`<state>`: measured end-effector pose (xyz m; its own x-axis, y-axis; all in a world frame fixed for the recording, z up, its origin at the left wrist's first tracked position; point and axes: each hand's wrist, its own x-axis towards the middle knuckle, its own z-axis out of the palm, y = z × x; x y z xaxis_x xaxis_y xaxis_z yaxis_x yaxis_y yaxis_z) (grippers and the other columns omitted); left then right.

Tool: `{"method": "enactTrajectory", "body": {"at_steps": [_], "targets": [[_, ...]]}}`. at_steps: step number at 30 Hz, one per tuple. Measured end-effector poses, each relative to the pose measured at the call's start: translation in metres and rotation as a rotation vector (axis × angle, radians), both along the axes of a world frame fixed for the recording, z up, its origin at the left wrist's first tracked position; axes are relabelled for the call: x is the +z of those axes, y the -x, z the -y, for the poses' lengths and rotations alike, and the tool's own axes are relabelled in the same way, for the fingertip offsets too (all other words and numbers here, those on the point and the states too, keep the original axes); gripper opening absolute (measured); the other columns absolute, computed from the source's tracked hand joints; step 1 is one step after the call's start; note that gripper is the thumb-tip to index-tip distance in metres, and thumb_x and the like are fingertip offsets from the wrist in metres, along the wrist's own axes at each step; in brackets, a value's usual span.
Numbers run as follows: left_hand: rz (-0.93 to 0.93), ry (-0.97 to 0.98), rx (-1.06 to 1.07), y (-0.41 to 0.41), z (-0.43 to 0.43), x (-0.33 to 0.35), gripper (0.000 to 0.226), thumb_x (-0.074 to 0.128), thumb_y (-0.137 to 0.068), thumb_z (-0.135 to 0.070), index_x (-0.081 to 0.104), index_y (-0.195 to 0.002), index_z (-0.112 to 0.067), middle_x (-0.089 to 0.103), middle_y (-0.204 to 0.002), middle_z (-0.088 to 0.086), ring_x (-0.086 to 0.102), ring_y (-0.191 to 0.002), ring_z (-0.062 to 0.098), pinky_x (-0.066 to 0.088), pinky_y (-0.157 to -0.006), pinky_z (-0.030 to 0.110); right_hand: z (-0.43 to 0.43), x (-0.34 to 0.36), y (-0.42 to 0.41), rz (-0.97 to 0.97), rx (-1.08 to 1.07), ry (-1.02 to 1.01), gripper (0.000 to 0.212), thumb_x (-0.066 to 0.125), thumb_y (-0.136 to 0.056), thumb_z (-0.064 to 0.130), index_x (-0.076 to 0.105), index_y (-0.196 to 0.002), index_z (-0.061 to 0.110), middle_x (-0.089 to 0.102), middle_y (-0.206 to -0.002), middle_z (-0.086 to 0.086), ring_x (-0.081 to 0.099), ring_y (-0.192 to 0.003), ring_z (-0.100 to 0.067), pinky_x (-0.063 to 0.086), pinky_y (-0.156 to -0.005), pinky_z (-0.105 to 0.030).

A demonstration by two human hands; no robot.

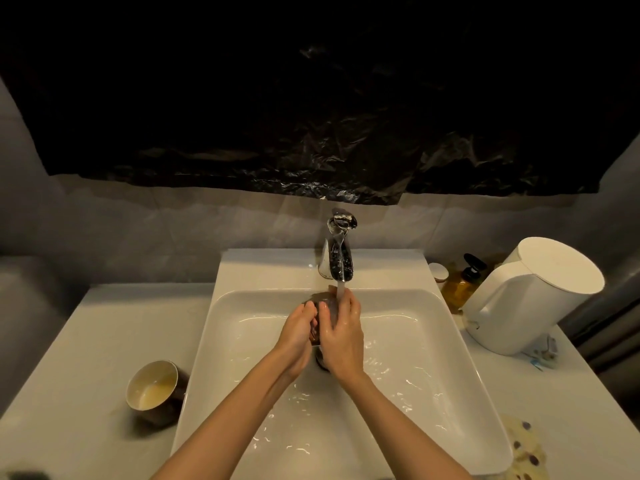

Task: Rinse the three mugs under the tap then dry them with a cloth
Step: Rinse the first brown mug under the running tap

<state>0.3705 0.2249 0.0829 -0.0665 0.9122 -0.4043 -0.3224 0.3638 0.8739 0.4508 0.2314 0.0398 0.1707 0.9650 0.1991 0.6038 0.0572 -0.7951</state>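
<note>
Mug (320, 297): dark and mostly hidden between both hands, held over the middle of the sink right under the running water
Left hand (298, 325): fingers curled round the mug's left side in a firm wrap, holding it
Right hand (343, 332): wet, wrapped over the mug's right side with fingertips up by the water, also holding it
Stream (340, 289): thin, falling from the tap (340, 252) onto the far edge of the mug, beside the right hand's fingers
Step in hand: rinsing this mug, with drying not yet begun
Doing it well: turn the mouth up into the stream so water swills the inside, rotate so rim and handle pass under it, then tip it out low in the basin; the wet surface is likely slippery, so one hand should grip while the other rubs
Sink (242, 306): white and wet, with ripples across its floor
Second mug (154, 388): on the worktop (104, 341) left of the sink, well apart from the hands, brownish residue inside, seemingly unrinsed
Third mug: not clearly in view
Cloth (524, 445): spotted, on the near right of the worktop, within reach for drying
Kettle (530, 299): white, far right, away from the hands
</note>
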Motion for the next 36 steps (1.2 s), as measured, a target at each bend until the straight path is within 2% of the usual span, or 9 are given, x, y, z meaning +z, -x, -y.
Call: {"method": "enactTrajectory", "body": {"at_steps": [5, 11, 15, 18, 22, 27, 30, 34, 36], "targets": [[-0.063, -0.001, -0.019, -0.009, 0.003, 0.003, 0.031, 0.034, -0.102, -0.014, 0.044, -0.072, -0.014, 0.035, -0.063, 0.000, 0.032, -0.057, 0.009, 0.030, -0.052, 0.021, -0.024, 0.013, -0.006, -0.264, -0.223, 0.292, 0.051, 0.026, -0.093, 0.066, 0.058, -0.093, 0.026, 0.065, -0.094, 0.003, 0.060, -0.089, -0.022, 0.042, -0.077, -0.036], [-0.023, -0.025, -0.001, -0.005, -0.002, 0.005, 0.031, 0.032, -0.103, -0.017, 0.060, -0.093, -0.008, 0.057, -0.062, -0.002, 0.053, -0.059, 0.009, 0.043, -0.054, 0.020, -0.002, -0.005, -0.005, -0.002, -0.009, 0.030, 0.054, 0.026, -0.092, 0.061, 0.045, -0.126, 0.025, 0.046, -0.129, 0.003, 0.059, -0.101, -0.018, 0.052, -0.081, -0.038], [-0.089, -0.021, -0.023, -0.011, -0.001, 0.004, 0.032, 0.034, -0.103, -0.024, 0.062, -0.094, -0.013, 0.067, -0.077, 0.002, 0.064, -0.066, 0.008, 0.049, -0.056, 0.020, -0.019, 0.016, -0.010, -0.233, -0.175, 0.215, 0.045, 0.033, -0.095, 0.060, 0.058, -0.093, 0.023, 0.063, -0.095, 0.004, 0.058, -0.084, -0.017, 0.041, -0.074, -0.032], [-0.093, 0.019, 0.065, -0.010, -0.005, 0.005, 0.032, 0.041, -0.101, -0.029, 0.065, -0.089, -0.013, 0.067, -0.071, 0.000, 0.063, -0.063, 0.009, 0.049, -0.054, 0.022, -0.020, 0.017, -0.012, -0.385, -0.189, 0.244, 0.042, 0.027, -0.098, 0.055, 0.056, -0.092, 0.025, 0.063, -0.092, 0.004, 0.059, -0.087, -0.019, 0.043, -0.077, -0.035], [-0.072, 0.105, 0.163, -0.002, -0.008, 0.000, 0.031, 0.053, -0.095, -0.034, 0.061, -0.074, -0.013, 0.055, -0.054, -0.001, 0.052, -0.052, 0.012, 0.040, -0.047, 0.023, 0.000, 0.001, -0.003, -0.086, -0.023, 0.012, 0.050, 0.029, -0.091, 0.060, 0.045, -0.124, 0.027, 0.049, -0.125, 0.008, 0.057, -0.101, -0.013, 0.051, -0.083, -0.034], [-0.090, 0.170, 0.202, 0.001, -0.010, -0.005, 0.032, 0.055, -0.088, -0.022, 0.043, -0.058, -0.017, 0.035, -0.049, -0.002, 0.032, -0.046, 0.013, 0.027, -0.043, 0.023, -0.030, 0.020, -0.009, -0.254, -0.094, 0.253, 0.042, 0.029, -0.097, 0.053, 0.057, -0.084, 0.025, 0.062, -0.089, 0.001, 0.059, -0.086, -0.023, 0.045, -0.075, -0.035], [0.005, 0.205, 0.217, 0.006, -0.013, -0.009, 0.034, 0.054, -0.086, -0.019, 0.037, -0.057, -0.020, 0.028, -0.040, -0.007, 0.023, -0.037, 0.008, 0.020, -0.039, 0.021, -0.031, 0.023, -0.013, -0.497, -0.111, 0.366, 0.053, 0.022, -0.097, 0.059, 0.063, -0.098, 0.025, 0.066, -0.097, 0.001, 0.061, -0.093, -0.022, 0.046, -0.087, -0.038], [0.029, 0.216, 0.228, 0.011, -0.019, -0.013, 0.033, 0.052, -0.087, -0.019, 0.037, -0.058, -0.019, 0.027, -0.039, -0.007, 0.024, -0.032, 0.006, 0.020, -0.035, 0.019, 0.000, 0.011, 0.005, -0.264, -0.060, 0.186, 0.052, 0.017, -0.097, 0.060, 0.042, -0.133, 0.032, 0.057, -0.127, 0.006, 0.057, -0.112, -0.018, 0.046, -0.094, -0.038], [-0.002, 0.190, 0.192, 0.011, -0.019, -0.010, 0.036, 0.050, -0.088, -0.018, 0.035, -0.056, -0.019, 0.027, -0.038, -0.007, 0.024, -0.032, 0.006, 0.020, -0.035, 0.019, -0.003, 0.018, 0.003, -0.204, -0.089, 0.136, 0.046, 0.019, -0.098, 0.055, 0.045, -0.127, 0.030, 0.059, -0.122, 0.004, 0.059, -0.106, -0.020, 0.048, -0.089, -0.039]]}}
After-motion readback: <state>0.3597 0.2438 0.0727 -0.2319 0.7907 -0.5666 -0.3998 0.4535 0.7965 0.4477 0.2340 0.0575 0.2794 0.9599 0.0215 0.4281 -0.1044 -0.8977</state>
